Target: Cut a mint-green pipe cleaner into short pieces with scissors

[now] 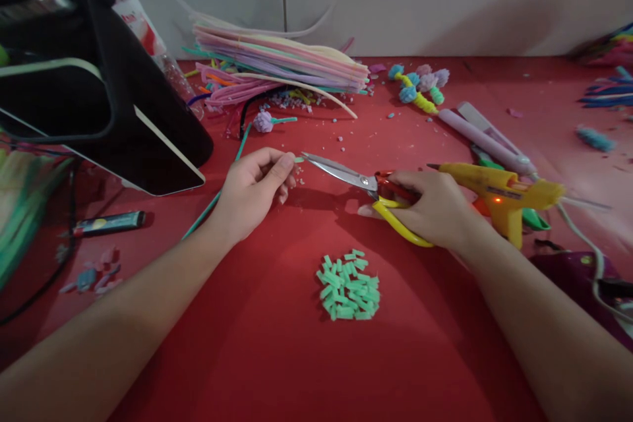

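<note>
A red desk (277,343) is filling the frame, and a pale wall is running along the top edge. At upper left a black stand (113,99) is leaning over the surface; behind it a clear bottle (143,20) is showing a red label whose writing is too blurred to read. Below it, at left, a small dark tube (111,222) is lying flat, its print also unreadable. At upper centre a bundle of pastel pipe cleaners (281,62) is lying across the desk.

The left hand (252,191), centre left, is pinching a green pipe cleaner (222,188) between thumb and forefinger, fingers closed on it, with a short tip showing past them. The scissors (356,181), their blades slightly apart, are pointing at that tip from just beside it. The right hand (435,211) is gripping the yellow and red handles, fingers wrapped through them. A pile of green cut pieces (350,293) is lying at lower centre, between the forearms. Right of the hand, a yellow glue gun (499,194) is resting with an orange light glowing.
</note>
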`<move>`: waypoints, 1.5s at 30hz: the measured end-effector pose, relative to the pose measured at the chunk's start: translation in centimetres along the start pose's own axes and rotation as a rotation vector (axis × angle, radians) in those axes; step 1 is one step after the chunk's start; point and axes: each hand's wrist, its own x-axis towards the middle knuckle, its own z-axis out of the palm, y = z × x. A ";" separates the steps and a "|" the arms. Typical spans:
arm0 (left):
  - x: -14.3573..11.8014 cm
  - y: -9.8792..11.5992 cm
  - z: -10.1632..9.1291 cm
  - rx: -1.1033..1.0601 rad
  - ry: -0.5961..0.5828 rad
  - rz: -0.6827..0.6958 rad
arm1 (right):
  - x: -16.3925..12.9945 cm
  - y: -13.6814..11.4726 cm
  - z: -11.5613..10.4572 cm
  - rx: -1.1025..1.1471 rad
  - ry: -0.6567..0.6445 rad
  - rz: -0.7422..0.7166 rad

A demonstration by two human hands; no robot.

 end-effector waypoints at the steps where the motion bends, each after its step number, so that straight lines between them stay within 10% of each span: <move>1: 0.0 0.0 0.0 -0.003 -0.003 0.000 | 0.0 -0.1 0.0 0.000 -0.002 -0.001; 45: 0.1 -0.4 -0.2 -0.003 -0.019 0.046 | 0.3 -0.4 -0.4 -0.050 -0.037 0.016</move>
